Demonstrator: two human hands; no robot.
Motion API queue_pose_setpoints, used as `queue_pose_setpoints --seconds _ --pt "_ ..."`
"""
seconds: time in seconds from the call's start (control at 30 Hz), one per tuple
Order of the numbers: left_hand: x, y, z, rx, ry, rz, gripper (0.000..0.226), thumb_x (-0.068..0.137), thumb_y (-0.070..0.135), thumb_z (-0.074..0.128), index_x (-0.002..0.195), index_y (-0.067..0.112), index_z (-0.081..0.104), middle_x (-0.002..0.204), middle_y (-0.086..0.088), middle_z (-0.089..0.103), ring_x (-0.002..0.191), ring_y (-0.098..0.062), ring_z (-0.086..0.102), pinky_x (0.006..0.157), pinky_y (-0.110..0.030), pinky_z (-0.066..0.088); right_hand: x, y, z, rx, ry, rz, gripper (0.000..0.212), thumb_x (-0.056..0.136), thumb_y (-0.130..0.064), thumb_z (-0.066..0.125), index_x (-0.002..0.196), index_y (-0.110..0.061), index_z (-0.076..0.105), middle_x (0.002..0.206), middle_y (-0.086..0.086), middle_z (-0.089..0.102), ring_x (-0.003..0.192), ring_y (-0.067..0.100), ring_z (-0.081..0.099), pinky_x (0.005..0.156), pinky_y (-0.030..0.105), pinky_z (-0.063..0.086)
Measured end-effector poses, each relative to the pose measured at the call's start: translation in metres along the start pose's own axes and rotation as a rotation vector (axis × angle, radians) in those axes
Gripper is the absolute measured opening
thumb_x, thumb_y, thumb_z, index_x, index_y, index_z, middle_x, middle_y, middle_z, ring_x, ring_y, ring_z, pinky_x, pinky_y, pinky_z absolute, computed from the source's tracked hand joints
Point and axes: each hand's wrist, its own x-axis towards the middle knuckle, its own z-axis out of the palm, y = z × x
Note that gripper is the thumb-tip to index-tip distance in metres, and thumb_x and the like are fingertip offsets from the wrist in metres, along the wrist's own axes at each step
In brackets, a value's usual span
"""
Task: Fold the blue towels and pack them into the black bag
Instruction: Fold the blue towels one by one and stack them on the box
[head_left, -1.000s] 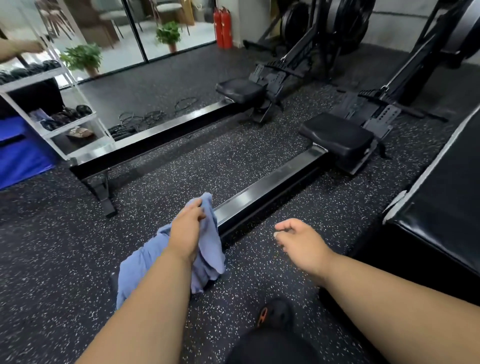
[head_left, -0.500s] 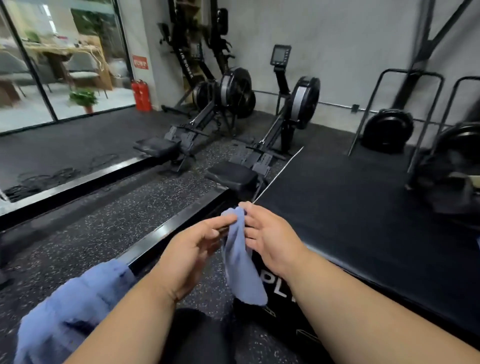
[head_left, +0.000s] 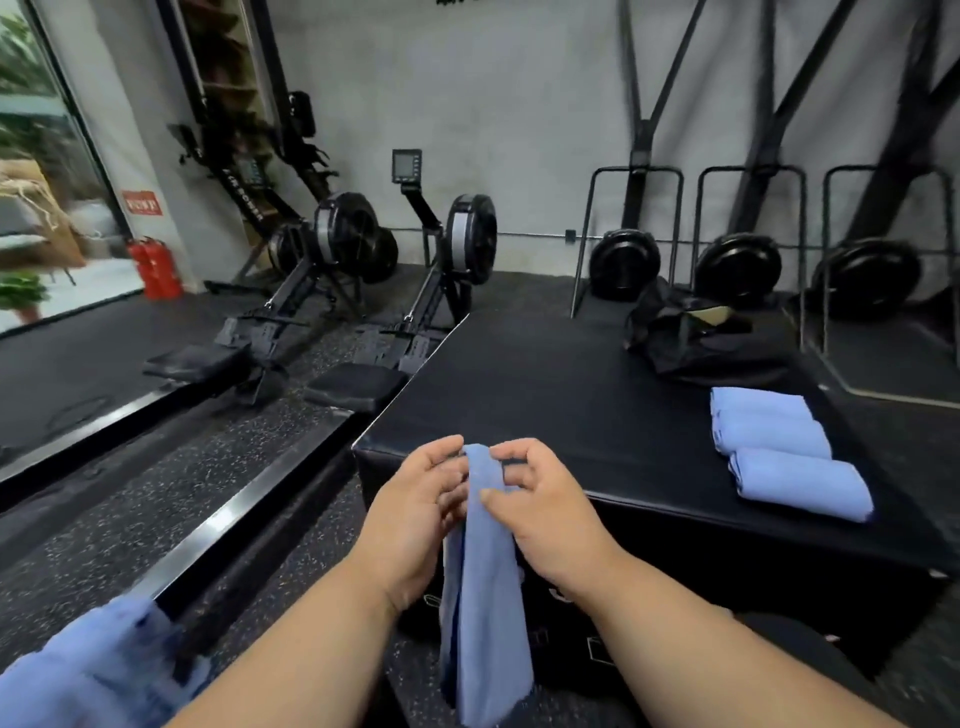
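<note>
A loose blue heap (head_left: 88, 670) lies blurred on the floor, left of the black counter (head_left: 571, 395); it may be more towels. At the counter's near left corner my left hand (head_left: 415, 499) and right hand (head_left: 540, 499) both pinch the top edge of a blue towel (head_left: 483, 597), which hangs straight down between them. Farther right on the counter sit three folded towels (head_left: 779, 447), with the black bag (head_left: 696, 332) behind them at the counter's far edge.
</note>
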Motion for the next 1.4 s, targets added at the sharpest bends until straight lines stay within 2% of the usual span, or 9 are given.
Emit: queue_pose_setpoints --seconds 0.1,0.23,0.4,0.53,0.7,0.9,1.07,1.2,1.4 --pt "-0.005 -0.01 0.016 0.106 0.053 0.025 0.033 0.101 0.005 0.062 0.131 0.02 0.064 0.093 0.0 0.069 0.077 -0.007 0.061 0.07 -0.022 0.052 -0.011 0.002 -0.012 -0.05 0.055 -0.025 0.009 0.092 -0.012 0.066 0.096 -0.02 0.068 0.093 0.006 0.077 0.08 0.016 0.068 0.078 0.038 0.055" --pt "-0.011 -0.013 0.03 0.104 0.027 0.03 0.036 0.097 0.002 0.068 0.129 0.018 0.063 0.093 0.001 0.073 0.086 -0.007 0.069 0.08 -0.024 0.056 -0.018 0.001 -0.027 0.047 0.047 -0.007 0.005 0.099 -0.012 0.061 0.098 -0.009 0.065 0.07 0.002 0.059 0.061 0.015 0.047 0.053 0.029 0.041" --pt "-0.017 -0.011 0.039 0.128 -0.009 0.036 0.047 0.09 -0.002 0.077 0.129 0.017 0.059 0.1 -0.013 0.072 0.093 -0.018 0.074 0.077 -0.023 0.057 -0.021 -0.001 -0.034 0.129 0.007 0.005 0.018 0.1 -0.024 0.065 0.093 -0.008 0.06 0.063 -0.007 0.055 0.055 0.006 0.048 0.052 0.02 0.04" --pt "-0.015 -0.011 0.035 0.131 -0.005 0.032 0.049 0.089 -0.003 0.077 0.13 0.015 0.059 0.093 -0.009 0.074 0.091 -0.019 0.075 0.081 -0.028 0.056 -0.016 0.003 -0.035 0.122 0.026 0.045 0.026 0.102 -0.029 0.062 0.078 -0.018 0.057 0.064 -0.006 0.051 0.055 0.008 0.044 0.052 0.023 0.037" --pt "-0.011 -0.011 0.027 0.138 -0.033 0.035 0.052 0.088 -0.006 0.077 0.133 0.013 0.059 0.095 -0.011 0.075 0.096 -0.022 0.074 0.094 -0.035 0.053 -0.013 0.004 -0.033 0.143 -0.02 0.035 0.028 0.101 -0.03 0.066 0.077 -0.017 0.057 0.061 -0.009 0.052 0.052 0.004 0.045 0.047 0.016 0.037" --pt "-0.01 -0.015 0.022 0.176 -0.056 0.028 0.053 0.09 -0.012 0.071 0.135 0.012 0.056 0.109 -0.016 0.078 0.098 -0.021 0.076 0.081 -0.024 0.057 -0.005 0.011 -0.028 0.097 -0.008 0.068 0.026 0.086 -0.036 0.077 0.074 -0.022 0.058 0.07 0.006 0.051 0.065 0.021 0.042 0.053 0.032 0.032" --pt "0.001 -0.01 0.007 0.065 0.018 0.004 0.059 0.083 -0.011 0.073 0.135 0.011 0.057 0.115 -0.02 0.077 0.101 -0.026 0.075 0.083 -0.031 0.059 0.001 0.016 -0.035 0.209 0.043 0.086 0.024 0.101 -0.027 0.065 0.082 -0.014 0.059 0.074 0.007 0.057 0.064 0.019 0.051 0.057 0.031 0.041" --pt "0.009 0.005 -0.017 -0.043 0.153 0.018 0.045 0.093 -0.015 0.061 0.13 0.011 0.062 0.108 -0.012 0.075 0.094 -0.016 0.071 0.076 -0.022 0.057 0.011 0.022 -0.05 0.356 0.133 0.133 0.019 0.105 -0.026 0.061 0.094 -0.011 0.062 0.083 0.006 0.064 0.079 0.021 0.058 0.074 0.038 0.046" --pt "0.009 0.006 -0.021 0.199 0.153 -0.016 0.041 0.092 -0.008 0.067 0.126 0.014 0.064 0.106 -0.01 0.078 0.091 -0.013 0.073 0.078 -0.023 0.058 0.013 0.02 -0.053 0.467 0.027 0.145 0.017 0.106 -0.023 0.058 0.093 -0.011 0.059 0.086 0.008 0.058 0.083 0.022 0.056 0.079 0.037 0.046"
